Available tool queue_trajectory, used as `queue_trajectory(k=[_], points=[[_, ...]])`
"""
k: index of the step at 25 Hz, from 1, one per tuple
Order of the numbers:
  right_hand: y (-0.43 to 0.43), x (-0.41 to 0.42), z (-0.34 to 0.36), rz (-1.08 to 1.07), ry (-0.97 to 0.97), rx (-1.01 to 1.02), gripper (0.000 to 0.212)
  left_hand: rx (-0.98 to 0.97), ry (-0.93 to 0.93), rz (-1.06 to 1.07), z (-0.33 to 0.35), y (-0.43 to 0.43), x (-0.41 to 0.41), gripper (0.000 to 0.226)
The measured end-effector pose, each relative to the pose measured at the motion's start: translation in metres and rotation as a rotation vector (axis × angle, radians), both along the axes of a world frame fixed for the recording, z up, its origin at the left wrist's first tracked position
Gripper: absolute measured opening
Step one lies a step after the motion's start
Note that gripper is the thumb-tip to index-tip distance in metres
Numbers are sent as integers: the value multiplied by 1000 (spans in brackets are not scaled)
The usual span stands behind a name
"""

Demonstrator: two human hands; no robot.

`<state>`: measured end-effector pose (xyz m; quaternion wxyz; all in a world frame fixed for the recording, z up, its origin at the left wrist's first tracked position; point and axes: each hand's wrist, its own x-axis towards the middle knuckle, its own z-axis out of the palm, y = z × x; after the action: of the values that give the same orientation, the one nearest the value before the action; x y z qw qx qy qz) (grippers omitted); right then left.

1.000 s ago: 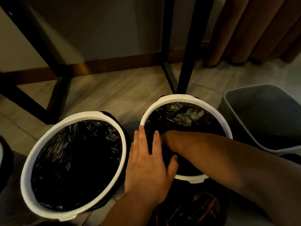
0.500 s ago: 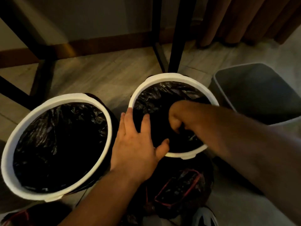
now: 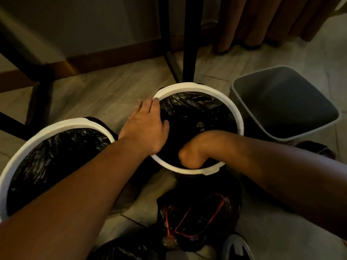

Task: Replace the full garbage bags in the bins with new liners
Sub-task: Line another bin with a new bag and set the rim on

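Head view. Middle bin [image 3: 237, 113], with black liner [image 3: 187, 106], at centre. The left hand [image 3: 144, 126] lies flat on its rim at 9 o'clock, fingers straight, gripping nothing. The right hand [image 3: 187, 158] dips inside at 6 o'clock (fingers hidden; grasp cannot be told). Left bin [image 3: 75, 122] at 8 o'clock, grey bin [image 3: 242, 80] at 2 o'clock, full bag [image 3: 199, 212] at 6 o'clock.

The fingers of the right hand [image 3: 189, 157] are hidden inside the liner [image 3: 187, 107] of the middle bin [image 3: 187, 86], the left bin [image 3: 75, 122] runs off the left edge and a shoe [image 3: 235, 248] off the bottom.
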<state>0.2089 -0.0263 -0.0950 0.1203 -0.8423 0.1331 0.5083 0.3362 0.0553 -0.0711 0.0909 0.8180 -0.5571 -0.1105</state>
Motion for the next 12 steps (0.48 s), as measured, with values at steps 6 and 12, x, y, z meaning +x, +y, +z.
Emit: queue_trajectory(k=[6, 12], points=[[2, 7, 5, 24, -84, 42, 31, 18, -55, -19, -17, -12, 5, 83], [-26, -78, 44, -504, -1077, -389, 24, -13, 26, 89, -6, -11, 19, 83]])
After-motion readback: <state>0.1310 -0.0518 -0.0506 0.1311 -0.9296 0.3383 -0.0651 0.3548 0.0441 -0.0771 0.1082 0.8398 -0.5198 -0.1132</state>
